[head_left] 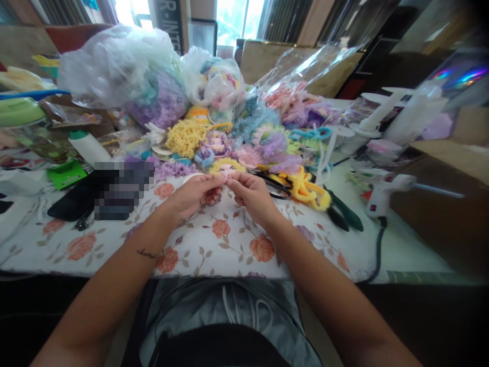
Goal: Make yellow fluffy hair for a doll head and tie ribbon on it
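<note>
Above the flowered cloth, my left hand (201, 191) and my right hand (250, 193) meet fingertip to fingertip, both pinched closed. Between them is a tiny pale pinkish piece (225, 175), too small and covered to name. Just beyond the fingertips shows a doll head with yellow curly hair (229, 166); its lower part is hidden by my hands. Behind that lies another doll head with purple curly hair (216, 144). Dark-handled scissors (275, 184) rest to the right of my right hand.
Bagged purple and teal yarn (156, 97) and yellow curls (187, 137) pile up at the back. To the right lie yellow fuzzy stems (305, 188), green-handled pliers (346, 211) and a corded glue gun (382, 196). A black phone (72, 199) is at left.
</note>
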`<state>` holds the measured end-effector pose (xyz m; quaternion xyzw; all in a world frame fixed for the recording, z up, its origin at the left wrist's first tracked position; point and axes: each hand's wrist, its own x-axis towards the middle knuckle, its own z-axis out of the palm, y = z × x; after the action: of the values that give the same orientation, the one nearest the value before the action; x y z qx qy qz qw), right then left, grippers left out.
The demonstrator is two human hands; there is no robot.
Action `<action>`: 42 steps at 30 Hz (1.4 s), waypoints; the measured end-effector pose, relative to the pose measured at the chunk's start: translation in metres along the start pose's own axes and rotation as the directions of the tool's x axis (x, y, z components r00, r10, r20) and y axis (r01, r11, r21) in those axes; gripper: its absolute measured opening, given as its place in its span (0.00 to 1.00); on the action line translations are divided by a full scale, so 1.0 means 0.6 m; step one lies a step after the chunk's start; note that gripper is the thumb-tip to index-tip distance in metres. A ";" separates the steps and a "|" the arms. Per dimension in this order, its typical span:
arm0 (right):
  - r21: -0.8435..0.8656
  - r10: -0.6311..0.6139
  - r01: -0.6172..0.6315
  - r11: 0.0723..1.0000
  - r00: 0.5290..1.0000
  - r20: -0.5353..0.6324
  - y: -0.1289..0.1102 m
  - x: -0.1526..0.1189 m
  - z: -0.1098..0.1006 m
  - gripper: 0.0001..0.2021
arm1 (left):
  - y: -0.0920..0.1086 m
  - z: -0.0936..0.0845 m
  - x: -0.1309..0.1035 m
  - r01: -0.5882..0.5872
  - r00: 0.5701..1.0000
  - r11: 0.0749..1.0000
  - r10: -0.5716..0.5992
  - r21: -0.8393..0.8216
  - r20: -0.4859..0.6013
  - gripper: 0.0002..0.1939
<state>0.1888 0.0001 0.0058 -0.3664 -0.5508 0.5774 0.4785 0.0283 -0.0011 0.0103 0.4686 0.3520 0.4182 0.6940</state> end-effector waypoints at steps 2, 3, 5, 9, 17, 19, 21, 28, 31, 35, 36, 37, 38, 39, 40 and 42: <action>-0.030 -0.023 0.023 0.999 1.000 -0.004 0.001 0.000 0.000 0.12 | 0.002 0.000 0.001 0.064 0.997 0.992 -0.057 -0.113 0.060 0.12; -0.041 -0.035 0.034 0.999 0.999 -0.007 0.001 0.000 0.000 0.12 | 0.003 0.001 0.001 0.090 0.994 0.980 -0.077 -0.176 0.078 0.11; -0.049 -0.054 0.053 0.997 0.998 -0.017 0.003 0.001 -0.001 0.11 | 0.003 0.003 0.002 0.120 0.991 0.948 -0.098 -0.295 0.088 0.11; -0.040 -0.076 0.074 0.996 0.995 -0.059 0.007 0.004 -0.005 0.12 | 0.002 0.007 0.001 0.081 0.996 0.930 -0.063 -0.359 0.061 0.10; -0.032 -0.058 0.056 0.998 0.997 -0.048 0.006 0.004 -0.004 0.11 | 0.000 0.002 0.000 0.014 0.999 0.977 -0.004 -0.212 0.045 0.08; -0.038 -0.060 0.059 0.998 0.997 -0.047 0.006 0.004 -0.005 0.11 | -0.001 0.001 0.001 0.024 0.999 0.973 -0.012 -0.230 0.053 0.07; -0.040 -0.065 0.063 0.997 0.997 -0.046 0.007 0.004 -0.005 0.12 | -0.002 0.000 0.002 0.034 0.998 0.968 -0.019 -0.249 0.061 0.07; -0.046 -0.086 0.083 0.996 0.994 -0.074 0.008 0.004 -0.003 0.12 | -0.004 0.000 0.004 0.041 0.997 0.949 -0.018 -0.313 0.075 0.06; -0.020 -0.088 0.087 0.996 0.994 -0.069 0.006 0.003 -0.002 0.11 | -0.007 0.000 0.006 0.008 0.998 0.936 0.014 -0.352 0.058 0.06; 0.015 -0.073 0.074 0.997 0.996 -0.057 0.005 0.003 -0.003 0.11 | -0.008 0.002 0.005 -0.034 0.998 0.948 0.049 -0.315 0.040 0.07; 0.025 -0.064 0.065 0.998 0.997 -0.053 0.005 0.003 -0.003 0.11 | -0.007 0.003 0.004 -0.041 0.998 0.956 0.052 -0.289 0.028 0.07; 0.035 -0.053 0.054 0.998 0.997 -0.049 0.005 0.004 -0.003 0.11 | -0.006 0.003 0.004 -0.052 0.998 0.964 0.055 -0.260 0.005 0.08; 0.044 -0.042 0.044 0.998 0.998 -0.046 0.005 0.004 -0.003 0.11 | -0.005 0.004 0.003 -0.070 0.997 0.970 0.064 -0.232 -0.034 0.09; 0.051 -0.033 0.035 0.998 0.998 -0.049 0.005 0.004 -0.004 0.11 | -0.004 0.004 0.004 -0.097 0.993 0.974 0.081 -0.203 -0.084 0.09; 0.054 -0.025 0.028 0.998 0.998 -0.057 0.005 0.005 -0.004 0.11 | -0.002 0.003 0.004 -0.131 0.985 0.976 0.108 -0.172 -0.137 0.10; 0.050 -0.009 0.013 0.999 0.998 -0.069 0.004 0.005 -0.004 0.10 | 0.001 0.002 0.005 -0.208 0.955 0.974 0.183 -0.088 -0.235 0.11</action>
<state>0.1898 0.0037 0.0034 -0.3710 -0.5213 0.5753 0.5095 0.0302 0.0015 0.0107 0.4112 0.3563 0.5544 0.6298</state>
